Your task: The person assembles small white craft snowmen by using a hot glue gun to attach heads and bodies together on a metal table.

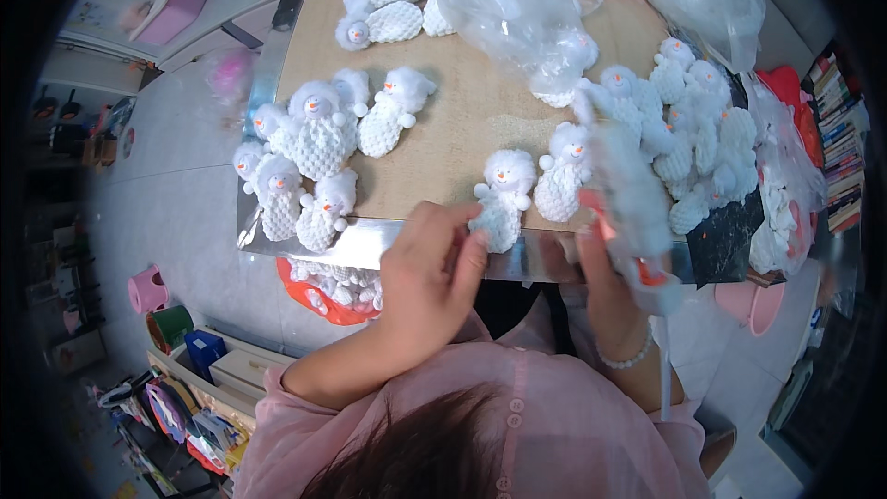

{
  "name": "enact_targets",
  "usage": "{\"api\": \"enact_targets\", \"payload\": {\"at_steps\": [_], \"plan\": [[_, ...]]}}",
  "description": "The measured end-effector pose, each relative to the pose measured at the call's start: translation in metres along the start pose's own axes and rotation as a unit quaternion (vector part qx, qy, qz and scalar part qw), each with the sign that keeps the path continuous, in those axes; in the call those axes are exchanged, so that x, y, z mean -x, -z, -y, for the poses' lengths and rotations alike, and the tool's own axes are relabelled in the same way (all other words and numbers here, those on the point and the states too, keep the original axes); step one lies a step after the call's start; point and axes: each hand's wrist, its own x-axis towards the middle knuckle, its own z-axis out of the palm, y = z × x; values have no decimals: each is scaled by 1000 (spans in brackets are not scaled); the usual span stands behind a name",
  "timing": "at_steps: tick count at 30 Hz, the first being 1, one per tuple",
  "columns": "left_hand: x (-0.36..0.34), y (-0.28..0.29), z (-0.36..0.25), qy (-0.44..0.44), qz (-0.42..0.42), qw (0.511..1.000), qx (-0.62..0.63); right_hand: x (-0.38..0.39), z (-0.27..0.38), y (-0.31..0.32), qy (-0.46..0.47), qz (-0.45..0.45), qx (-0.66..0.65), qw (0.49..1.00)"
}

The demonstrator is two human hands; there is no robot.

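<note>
My left hand [434, 263] is at the table's near edge, thumb and fingers pinching the lower left side of a white knitted snowman doll [506, 192]. The doll lies face up, with a fluffy head and an orange nose. My right hand [601, 254] is closed around a pale grey-blue glue gun [633, 189] with orange parts, smeared by motion. A whitish cord or glue stick [665, 360] hangs from the gun's rear. Another snowman doll [562, 176] lies just left of the gun.
Several snowman dolls [319, 129] lie in a group at the left of the table [443, 129]. More dolls [707, 129] are heaped at the right. Clear plastic bags [508, 9] cover part of the far side. Below the front edge stands a red-rimmed container [291, 286] of white pieces.
</note>
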Motion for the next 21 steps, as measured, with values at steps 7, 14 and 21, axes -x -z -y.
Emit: {"api": "enact_targets", "payload": {"at_steps": [7, 14, 21], "plan": [[-7, -6, 11, 12, 8, 992, -128, 11, -2, 33, 2, -209, -315, 926], [-15, 2, 13, 0, -78, 993, -92, 18, -14, 50, -55, -198, -281, 937], [-24, 37, 26, 19, -166, 972, -163, 23, -18, 48, -93, -175, -298, 934]]}}
